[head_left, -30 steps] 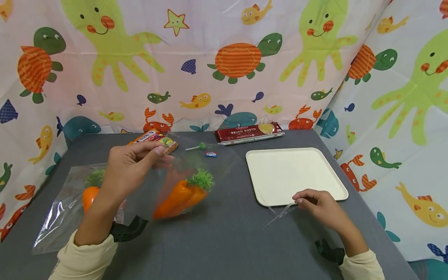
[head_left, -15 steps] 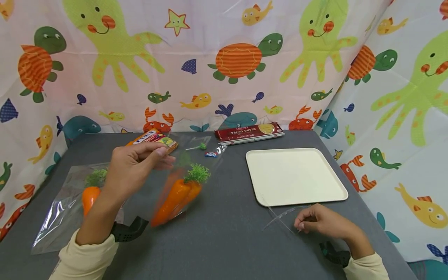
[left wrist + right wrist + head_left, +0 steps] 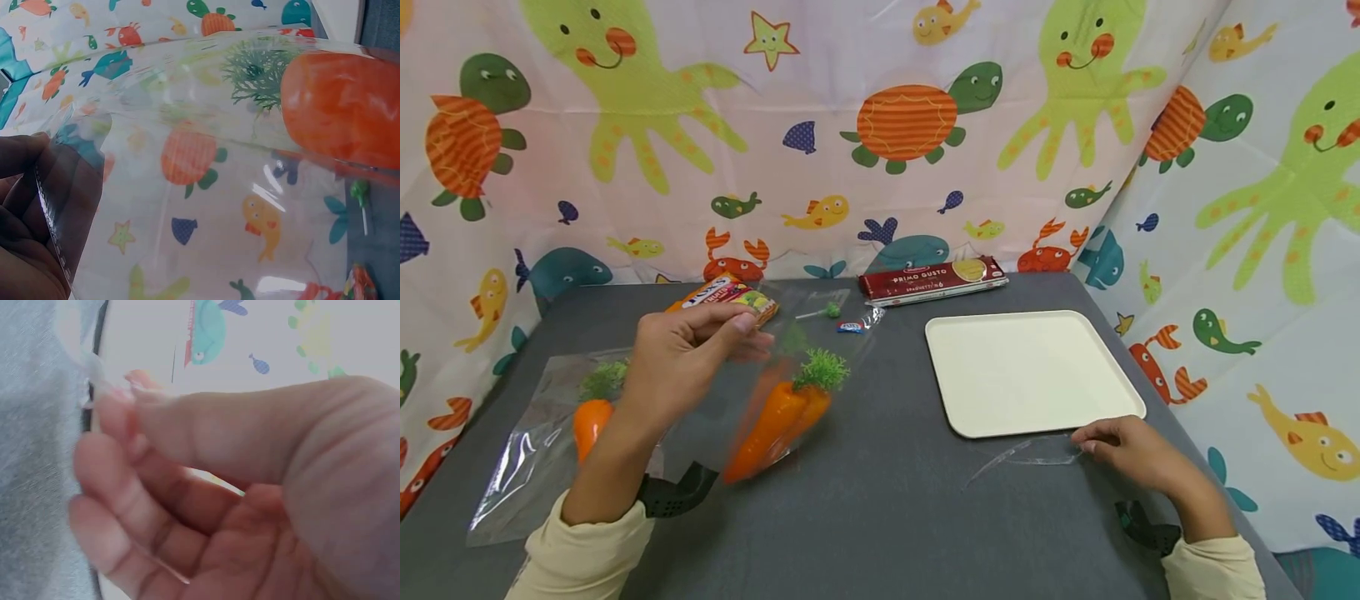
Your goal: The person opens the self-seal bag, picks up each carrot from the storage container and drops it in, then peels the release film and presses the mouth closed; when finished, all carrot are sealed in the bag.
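My left hand (image 3: 688,354) pinches the top edge of a clear plastic bag (image 3: 838,321) and holds it up over the grey table (image 3: 887,517). Orange toy carrots (image 3: 775,421) with green tops hang inside it. In the left wrist view my fingers (image 3: 25,206) grip the clear bag (image 3: 206,187), and a carrot (image 3: 340,106) shows through it. My right hand (image 3: 1123,446) lies on the table just in front of the white tray (image 3: 1030,371) and pinches a thin clear plastic strip (image 3: 1022,454). The right wrist view shows my right hand (image 3: 119,406) with thumb against fingers on the strip (image 3: 94,369).
A second clear bag (image 3: 527,467) with another carrot (image 3: 591,421) lies flat at the left. At the back are a colourful snack packet (image 3: 722,293), a green lollipop (image 3: 829,311), a small wrapped candy (image 3: 850,327) and a red spaghetti pack (image 3: 932,279). Sea-animal curtains surround the table.
My right hand has drawn the plastic strip away from the tray's front edge and moved right. The carrots in the held bag have swung a little to the left.
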The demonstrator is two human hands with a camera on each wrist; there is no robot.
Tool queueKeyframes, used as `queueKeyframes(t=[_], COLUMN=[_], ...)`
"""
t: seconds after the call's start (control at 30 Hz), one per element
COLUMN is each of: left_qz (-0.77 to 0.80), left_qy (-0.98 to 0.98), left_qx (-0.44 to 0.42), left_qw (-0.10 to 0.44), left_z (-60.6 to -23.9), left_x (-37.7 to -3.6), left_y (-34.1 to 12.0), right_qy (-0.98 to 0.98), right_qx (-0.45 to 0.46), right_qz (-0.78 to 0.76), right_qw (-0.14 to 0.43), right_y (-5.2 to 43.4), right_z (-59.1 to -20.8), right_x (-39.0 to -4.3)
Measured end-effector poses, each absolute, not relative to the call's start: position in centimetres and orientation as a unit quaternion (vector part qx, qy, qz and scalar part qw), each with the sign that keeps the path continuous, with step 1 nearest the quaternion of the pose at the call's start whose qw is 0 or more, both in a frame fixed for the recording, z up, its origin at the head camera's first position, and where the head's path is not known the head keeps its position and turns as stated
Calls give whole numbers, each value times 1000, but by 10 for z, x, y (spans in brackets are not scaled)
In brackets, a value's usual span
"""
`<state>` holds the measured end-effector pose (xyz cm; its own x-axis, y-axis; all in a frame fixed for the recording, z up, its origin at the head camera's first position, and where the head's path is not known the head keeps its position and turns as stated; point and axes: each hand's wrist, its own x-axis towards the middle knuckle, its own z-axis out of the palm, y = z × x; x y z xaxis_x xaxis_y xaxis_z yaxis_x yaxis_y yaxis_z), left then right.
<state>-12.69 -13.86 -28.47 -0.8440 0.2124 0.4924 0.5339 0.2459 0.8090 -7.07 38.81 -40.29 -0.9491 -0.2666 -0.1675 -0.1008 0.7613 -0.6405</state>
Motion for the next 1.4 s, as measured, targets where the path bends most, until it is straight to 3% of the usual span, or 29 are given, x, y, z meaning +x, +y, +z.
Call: queueKeyframes(t=[0.5, 0.83, 1.03, 1.2, 1.4], left_qz=[-556, -558, -546, -543, -541], left_qy=[-784, -782, -789, -787, -786], left_qx=[-240, -245, -248, -260, -265], left_qw=[137, 132, 134, 135, 140], left_z=[-284, -278, -278, -279, -278], left_x=[-126, -125, -124, -125, -125], left_y=[-137, -136, -137, -136, -136], right_qy=[963, 934, 881, 861, 867], right_qx=[-30, -27, -114, -166, -196], right_qz=[-266, -293, -360, -388, -418], right_qw=[34, -203, -284, -285, -188], right_y=[396, 370, 323, 288, 242], right_z=[-409, -386, -379, -378, -365], right_x=[-68, -76, -93, -107, -109])
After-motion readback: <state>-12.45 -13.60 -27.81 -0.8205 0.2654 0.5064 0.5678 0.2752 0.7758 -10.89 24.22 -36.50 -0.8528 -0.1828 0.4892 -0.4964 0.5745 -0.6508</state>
